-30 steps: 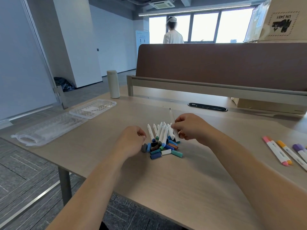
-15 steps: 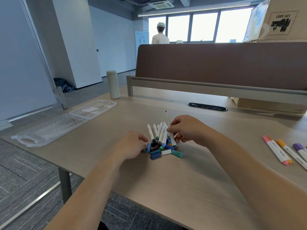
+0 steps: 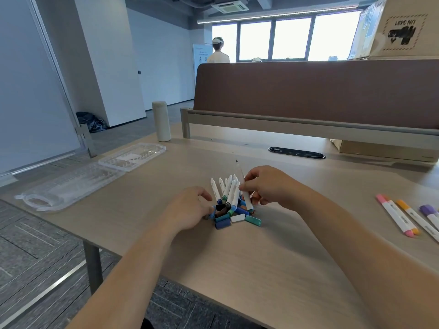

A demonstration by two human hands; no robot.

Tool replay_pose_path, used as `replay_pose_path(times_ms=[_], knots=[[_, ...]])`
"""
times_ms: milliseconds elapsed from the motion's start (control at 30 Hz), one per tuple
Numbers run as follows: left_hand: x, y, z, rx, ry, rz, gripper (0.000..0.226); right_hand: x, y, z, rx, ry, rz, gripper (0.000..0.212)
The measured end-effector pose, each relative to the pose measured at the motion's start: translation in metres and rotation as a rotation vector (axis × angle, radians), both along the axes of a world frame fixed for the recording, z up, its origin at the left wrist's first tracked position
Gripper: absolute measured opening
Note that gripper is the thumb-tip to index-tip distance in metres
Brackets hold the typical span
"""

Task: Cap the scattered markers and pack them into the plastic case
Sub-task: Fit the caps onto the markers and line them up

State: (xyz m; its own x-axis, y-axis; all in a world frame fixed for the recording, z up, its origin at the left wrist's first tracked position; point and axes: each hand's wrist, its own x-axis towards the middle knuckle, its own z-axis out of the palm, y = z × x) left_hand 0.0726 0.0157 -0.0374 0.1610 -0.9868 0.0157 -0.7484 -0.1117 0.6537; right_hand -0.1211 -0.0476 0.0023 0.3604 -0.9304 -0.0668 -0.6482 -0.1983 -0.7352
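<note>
Two hands meet over a pile (image 3: pixel 228 192) of uncapped white markers at the middle of the desk (image 3: pixel 261 269). Your right hand (image 3: pixel 269 186) pinches one marker (image 3: pixel 242 178), fingers and thumb clamped on its white barrel. It holds the marker nearly upright, dark tip toward the far side and lower end down among the pile.

Your left hand (image 3: pixel 190 210) sits at the left edge of the loose caps (image 3: pixel 237 218), fingers curled down. Whether they grip a cap cannot be told, since the knuckles hide the fingertips. The caps, in blue, teal, white, black and brown, lie heaped on the near side of the pile, touching the marker ends.

The clear case (image 3: pixel 71 186) lies open well to the left, near the desk's left edge, with its smaller half (image 3: pixel 133 156) at the far end. A pink marker (image 3: pixel 394 216), an orange marker (image 3: pixel 403 204) and a purple marker (image 3: pixel 426 209), all capped, lie side by side at the right edge of the desk, well apart from the pile.

A pale bottle (image 3: pixel 161 121) stands upright at the far left corner, beyond the case. A brown divider (image 3: pixel 308 91) runs along the far side of the desk, and a cardboard box (image 3: pixel 403 27) shows above it at the right. A person (image 3: pixel 218 53) in white stands beyond, by the windows.
</note>
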Motion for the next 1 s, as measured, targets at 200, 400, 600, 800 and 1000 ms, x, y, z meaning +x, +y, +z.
replay_pose_path(times_ms=[200,400,600,800,1000], knots=[[-0.022,0.004,0.006,-0.107,-0.071,-0.066,0.004,-0.003,0.000,-0.002,-0.017,0.000,-0.010,0.010],[-0.040,-0.003,0.006,-0.031,-0.189,-0.122,0.012,-0.009,-0.001,-0.003,-0.025,0.011,-0.021,0.009],[-0.051,-0.007,0.007,-0.032,-0.277,-0.084,0.021,-0.016,-0.003,-0.003,-0.041,0.019,-0.033,0.010],[-0.056,-0.012,0.006,0.035,-0.402,-0.039,0.020,-0.021,0.000,-0.001,-0.035,-0.004,-0.031,0.010],[-0.052,-0.013,0.006,0.058,-0.462,-0.086,0.013,-0.024,0.001,-0.001,-0.028,-0.018,-0.025,0.008]])
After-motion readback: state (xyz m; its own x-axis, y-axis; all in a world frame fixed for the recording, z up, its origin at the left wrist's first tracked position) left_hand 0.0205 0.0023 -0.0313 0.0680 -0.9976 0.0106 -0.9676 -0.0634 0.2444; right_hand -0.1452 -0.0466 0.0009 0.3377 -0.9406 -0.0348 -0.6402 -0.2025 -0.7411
